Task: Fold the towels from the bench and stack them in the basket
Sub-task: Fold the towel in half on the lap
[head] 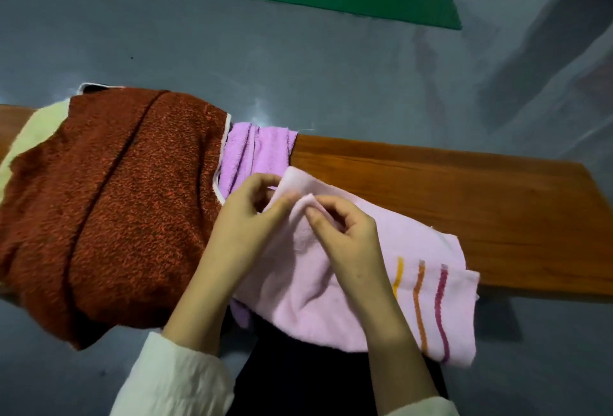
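"Several towels on the worktop [464, 203] — how far along is the folding?"
"Barely begun, I'd say. The big rust-red towel [116, 200] lies spread at the left, the pink striped towel [348, 283] droops over the near edge, and a lilac towel [252, 150] peeks out between them. The left hand [245, 216] and right hand [345, 236] each pinch a raised pleat of the pink one."
"Next?"
"Probably spread it flat and find its corners — no basket in view."

Bench [464, 196]: varnished wood, smooth, slight sheen. Rust-red towel [116, 200]: coarse looped terry cloth, matt. Pink towel [331, 299]: finer, soft-napped cloth. Purple towel [252, 150]: terry, matt. Floor [298, 67]: smooth, faintly glossy.
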Demonstrator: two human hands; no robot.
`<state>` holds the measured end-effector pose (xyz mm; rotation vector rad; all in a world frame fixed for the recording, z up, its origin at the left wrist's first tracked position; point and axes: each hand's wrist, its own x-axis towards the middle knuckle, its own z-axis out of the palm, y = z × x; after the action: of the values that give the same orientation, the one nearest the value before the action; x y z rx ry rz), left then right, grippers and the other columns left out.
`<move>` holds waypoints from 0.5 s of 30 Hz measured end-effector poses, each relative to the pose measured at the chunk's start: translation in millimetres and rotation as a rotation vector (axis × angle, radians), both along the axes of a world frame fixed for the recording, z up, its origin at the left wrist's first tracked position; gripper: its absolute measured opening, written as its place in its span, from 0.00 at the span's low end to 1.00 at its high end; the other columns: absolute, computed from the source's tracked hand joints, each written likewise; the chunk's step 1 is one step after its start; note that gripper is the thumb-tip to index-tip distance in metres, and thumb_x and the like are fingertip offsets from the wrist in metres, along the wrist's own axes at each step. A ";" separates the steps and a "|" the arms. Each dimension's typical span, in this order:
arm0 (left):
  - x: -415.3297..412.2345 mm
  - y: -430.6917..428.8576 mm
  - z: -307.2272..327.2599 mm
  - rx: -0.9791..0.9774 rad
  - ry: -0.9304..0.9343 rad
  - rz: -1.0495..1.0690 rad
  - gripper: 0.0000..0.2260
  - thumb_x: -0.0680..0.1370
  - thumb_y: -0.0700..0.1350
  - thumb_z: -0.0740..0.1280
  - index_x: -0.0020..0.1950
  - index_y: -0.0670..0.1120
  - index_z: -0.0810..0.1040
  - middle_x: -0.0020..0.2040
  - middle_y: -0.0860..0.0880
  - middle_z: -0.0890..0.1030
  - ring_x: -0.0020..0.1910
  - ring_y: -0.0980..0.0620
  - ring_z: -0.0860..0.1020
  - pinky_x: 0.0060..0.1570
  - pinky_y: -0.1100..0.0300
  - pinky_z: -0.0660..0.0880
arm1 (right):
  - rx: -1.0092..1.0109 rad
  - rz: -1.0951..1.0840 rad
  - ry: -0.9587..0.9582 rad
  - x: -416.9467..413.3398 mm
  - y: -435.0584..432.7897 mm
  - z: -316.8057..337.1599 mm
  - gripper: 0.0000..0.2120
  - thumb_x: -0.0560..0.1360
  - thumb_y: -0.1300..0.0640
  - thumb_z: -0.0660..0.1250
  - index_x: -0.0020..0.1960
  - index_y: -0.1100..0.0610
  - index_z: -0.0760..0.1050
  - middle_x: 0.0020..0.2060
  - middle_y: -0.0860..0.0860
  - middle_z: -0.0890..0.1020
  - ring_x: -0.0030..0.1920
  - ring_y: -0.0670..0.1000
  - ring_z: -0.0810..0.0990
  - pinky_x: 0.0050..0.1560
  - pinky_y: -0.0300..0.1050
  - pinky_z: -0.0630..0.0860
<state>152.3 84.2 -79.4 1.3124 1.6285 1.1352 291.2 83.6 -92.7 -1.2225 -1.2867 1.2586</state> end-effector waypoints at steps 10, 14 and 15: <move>30.8 -71.1 38.9 0.151 -0.003 -0.042 0.10 0.75 0.39 0.69 0.43 0.55 0.78 0.38 0.59 0.82 0.38 0.67 0.77 0.40 0.75 0.70 | 0.144 -0.100 0.020 14.7 -63.3 35.4 0.08 0.74 0.65 0.68 0.41 0.53 0.77 0.35 0.42 0.82 0.39 0.39 0.78 0.44 0.32 0.72; 41.6 -94.2 57.4 0.168 -0.055 -0.083 0.05 0.76 0.42 0.68 0.42 0.51 0.79 0.37 0.60 0.82 0.36 0.65 0.78 0.37 0.73 0.71 | 0.180 -0.112 0.017 22.4 -81.9 49.6 0.07 0.75 0.64 0.68 0.41 0.53 0.77 0.38 0.41 0.82 0.41 0.38 0.79 0.46 0.31 0.72; 42.8 -97.2 59.8 0.176 -0.045 -0.097 0.05 0.76 0.43 0.68 0.42 0.51 0.79 0.38 0.60 0.82 0.37 0.65 0.78 0.37 0.73 0.71 | 0.186 -0.113 0.018 23.3 -83.8 51.8 0.07 0.75 0.64 0.68 0.41 0.53 0.77 0.37 0.40 0.82 0.41 0.38 0.79 0.45 0.31 0.72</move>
<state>195.1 -13.0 -19.6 1.4504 1.4432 1.2616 314.6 -0.2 -40.9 -1.1327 -1.2734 1.0429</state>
